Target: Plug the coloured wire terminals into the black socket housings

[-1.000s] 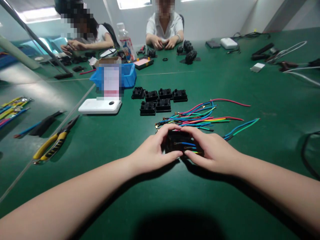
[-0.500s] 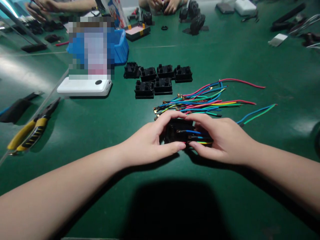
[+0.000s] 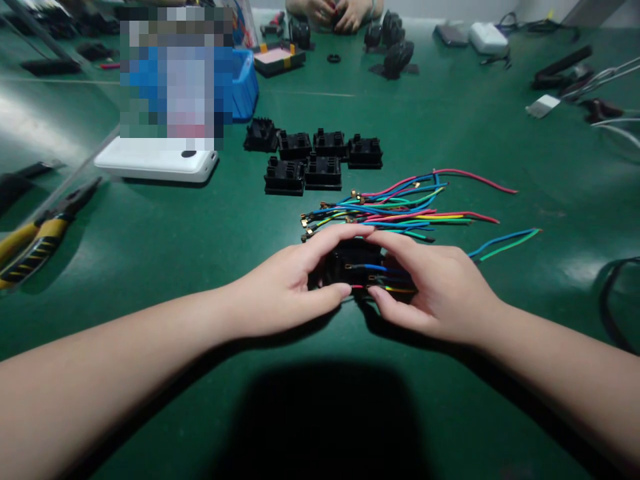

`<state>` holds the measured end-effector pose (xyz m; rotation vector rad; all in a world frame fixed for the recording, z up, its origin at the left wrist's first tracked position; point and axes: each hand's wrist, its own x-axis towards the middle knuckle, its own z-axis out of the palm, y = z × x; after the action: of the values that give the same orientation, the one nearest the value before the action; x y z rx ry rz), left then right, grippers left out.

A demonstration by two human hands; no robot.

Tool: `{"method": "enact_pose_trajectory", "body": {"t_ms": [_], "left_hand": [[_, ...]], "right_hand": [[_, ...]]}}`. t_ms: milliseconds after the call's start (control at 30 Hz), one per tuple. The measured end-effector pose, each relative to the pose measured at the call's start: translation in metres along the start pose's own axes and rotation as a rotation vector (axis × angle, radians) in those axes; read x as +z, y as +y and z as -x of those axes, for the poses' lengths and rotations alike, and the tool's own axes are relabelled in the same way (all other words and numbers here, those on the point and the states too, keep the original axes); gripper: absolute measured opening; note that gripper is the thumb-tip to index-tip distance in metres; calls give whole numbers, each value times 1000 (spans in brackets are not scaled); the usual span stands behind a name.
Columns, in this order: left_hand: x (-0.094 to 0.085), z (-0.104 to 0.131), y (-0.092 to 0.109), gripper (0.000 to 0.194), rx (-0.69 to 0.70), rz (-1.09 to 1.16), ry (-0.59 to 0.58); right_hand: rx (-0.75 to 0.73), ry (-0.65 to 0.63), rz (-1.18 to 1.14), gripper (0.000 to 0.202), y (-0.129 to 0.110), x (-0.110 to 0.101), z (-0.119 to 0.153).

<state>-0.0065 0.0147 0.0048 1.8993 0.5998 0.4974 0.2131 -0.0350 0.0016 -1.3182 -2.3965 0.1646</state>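
Between my two hands is a black plastic part [image 3: 356, 253], low over the green table. My left hand [image 3: 295, 283] curls round its left side, thumb in front and fingers behind. Around its right side is my right hand [image 3: 433, 280], which also holds short blue, red and yellow wires [image 3: 383, 269] with metal ends against the part. The fingertips of both hands nearly meet at the back. Just beyond them lies a bundle of coloured wires [image 3: 390, 207] with brass terminals. Several black sockets [image 3: 323, 172] stand behind the bundle, to the left.
Yellow-black pliers [image 3: 45, 243] lie at the left, near a white power bank [image 3: 160, 160]. A blue bin [image 3: 244, 87] and a black tray [image 3: 279, 60] are farther back. Across the table, another person's hands [image 3: 343, 13] hold something dark. Cables [image 3: 607, 77] lie at the right.
The view has shifted slightly. My right thumb tip has moved a little away from my left thumb, and more of the red wire shows between them. Both hands keep their hold.
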Motion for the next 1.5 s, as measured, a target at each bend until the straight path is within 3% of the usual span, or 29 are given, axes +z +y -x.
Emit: {"method": "enact_pose_trajectory", "body": {"t_ms": [433,800,1033,1200,1500], "left_hand": [[0,-1,-4,59,13,-49,12],[3,1,-2,43,-106,7,75],[2,0,3,31,-116,-132,98],[1,1,3,33,-103,-222,61],[0,1,-1,41,-60,-171,43]], "right_hand": [[18,-1,44,50,-3,-3,-1],[-81,43,110,48,-4,-2,1],[-93,41,165,43,-6,-4,1],[-32,36,114,45,-4,-6,1],[-12,50,77,39,-1,-5,2]]}}
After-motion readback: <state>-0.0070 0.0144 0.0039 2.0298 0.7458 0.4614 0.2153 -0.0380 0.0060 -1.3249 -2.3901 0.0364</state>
